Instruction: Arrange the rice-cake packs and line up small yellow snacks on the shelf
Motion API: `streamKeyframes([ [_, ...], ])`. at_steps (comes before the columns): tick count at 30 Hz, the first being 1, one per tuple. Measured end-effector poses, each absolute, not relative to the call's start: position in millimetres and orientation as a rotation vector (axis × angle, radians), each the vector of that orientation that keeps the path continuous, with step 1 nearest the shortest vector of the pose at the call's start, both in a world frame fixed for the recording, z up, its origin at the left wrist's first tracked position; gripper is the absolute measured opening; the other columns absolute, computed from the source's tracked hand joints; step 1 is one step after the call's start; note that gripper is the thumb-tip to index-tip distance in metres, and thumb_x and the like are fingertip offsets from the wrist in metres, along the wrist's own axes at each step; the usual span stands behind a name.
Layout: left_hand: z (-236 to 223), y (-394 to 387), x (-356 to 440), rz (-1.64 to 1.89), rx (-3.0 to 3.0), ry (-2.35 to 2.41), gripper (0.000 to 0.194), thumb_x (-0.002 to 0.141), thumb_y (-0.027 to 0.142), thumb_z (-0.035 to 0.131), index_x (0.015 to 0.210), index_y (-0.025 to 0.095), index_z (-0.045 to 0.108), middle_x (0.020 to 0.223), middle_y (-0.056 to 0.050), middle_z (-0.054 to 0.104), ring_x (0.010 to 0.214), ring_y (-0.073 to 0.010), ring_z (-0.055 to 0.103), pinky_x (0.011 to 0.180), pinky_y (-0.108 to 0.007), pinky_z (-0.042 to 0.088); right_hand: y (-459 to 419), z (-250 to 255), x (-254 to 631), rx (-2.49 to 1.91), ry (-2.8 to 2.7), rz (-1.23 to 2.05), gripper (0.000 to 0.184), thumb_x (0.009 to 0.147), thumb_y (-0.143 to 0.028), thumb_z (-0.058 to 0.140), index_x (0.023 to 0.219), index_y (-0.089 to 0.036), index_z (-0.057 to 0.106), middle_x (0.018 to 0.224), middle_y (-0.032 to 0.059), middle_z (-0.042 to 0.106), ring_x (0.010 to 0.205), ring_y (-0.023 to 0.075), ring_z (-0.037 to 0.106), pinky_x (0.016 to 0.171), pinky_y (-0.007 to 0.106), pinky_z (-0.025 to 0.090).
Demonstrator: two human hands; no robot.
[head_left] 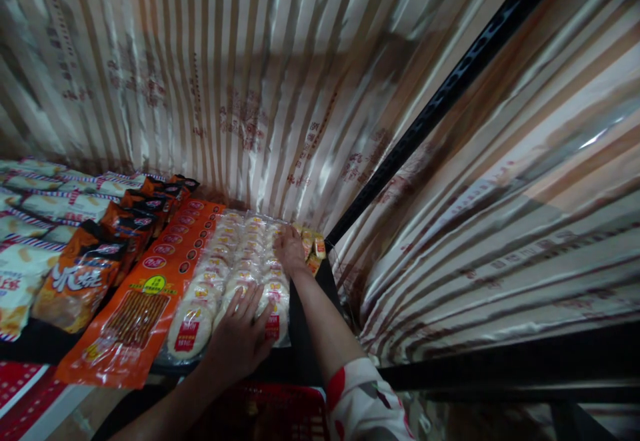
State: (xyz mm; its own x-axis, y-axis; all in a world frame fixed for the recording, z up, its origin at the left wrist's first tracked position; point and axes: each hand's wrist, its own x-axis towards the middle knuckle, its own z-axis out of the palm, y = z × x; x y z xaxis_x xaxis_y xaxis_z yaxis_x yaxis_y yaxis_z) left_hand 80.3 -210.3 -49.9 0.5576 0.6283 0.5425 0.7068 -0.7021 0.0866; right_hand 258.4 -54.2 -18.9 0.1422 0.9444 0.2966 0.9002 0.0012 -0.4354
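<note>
1. Clear-wrapped round packets (187, 334): laid in about three rows on the dark shelf (306, 314), running from near its front edge back toward the striped sheeting (300, 94).
2. My left hand (239, 341): palm down, fingers spread over the front of the middle and right rows, not clenched.
3. My right hand (291, 248): lying across the far part of the right row. Fingers bent over; grip or plain touch, can't tell.
4. Handling, my guess: light, contents stiff but crumbly, film slick. Best hold is flat around the rim or by loose film; pressing hard on top could crack them.
5. Left side: long orange packet (133, 318) right against the left row, its near end seeming to overhang the shelf. Beyond it, orange-brown bags (80, 284), then white bags (25, 271).
6. Right side: small yellow packs (315, 244) in the back corner, just beside my right hand; black post (425, 121) close by.
7. Room: mostly above the packets, plus the shelf strip under my right forearm. Tight at the back; front edge is a drop, red basket (300, 408) below.
</note>
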Motion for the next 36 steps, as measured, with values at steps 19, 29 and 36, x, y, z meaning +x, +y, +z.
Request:
streamKeyframes([
  [19,-50,-209,78,-0.843,-2.627,-1.136,0.052,0.087,0.047,0.046,0.132,0.021,0.048,0.142,-0.011,0.045,0.133,-0.0270,0.038,0.109,-0.043,0.025,-14,4,256,-2.195,-2.002,0.154,0.050,0.097,-0.038,0.026,0.139,-0.015,0.038,0.119,0.0142,0.065,0.122,0.0232,0.052,0.111,0.048,0.013],
  [29,-52,-209,76,-0.778,-2.659,-1.142,0.053,0.087,0.045,0.048,0.134,0.022,0.045,0.144,-0.012,0.042,0.134,-0.0289,0.035,0.109,-0.044,0.027,-25,-3,255,-1.971,-1.878,0.029,0.050,0.095,-0.032,0.033,0.137,-0.008,0.043,0.136,0.0176,0.051,0.133,0.0254,0.039,0.110,0.040,0.027],
  [36,-50,-209,77,-0.791,-2.646,-1.116,0.051,0.087,0.044,0.048,0.132,0.021,0.048,0.143,-0.014,0.044,0.132,-0.0292,0.040,0.108,-0.046,0.030,-70,-18,266,-1.733,-1.731,0.041,0.048,0.094,-0.033,0.031,0.125,-0.006,0.056,0.133,0.0177,0.053,0.131,0.0232,0.041,0.111,0.039,0.031],
])
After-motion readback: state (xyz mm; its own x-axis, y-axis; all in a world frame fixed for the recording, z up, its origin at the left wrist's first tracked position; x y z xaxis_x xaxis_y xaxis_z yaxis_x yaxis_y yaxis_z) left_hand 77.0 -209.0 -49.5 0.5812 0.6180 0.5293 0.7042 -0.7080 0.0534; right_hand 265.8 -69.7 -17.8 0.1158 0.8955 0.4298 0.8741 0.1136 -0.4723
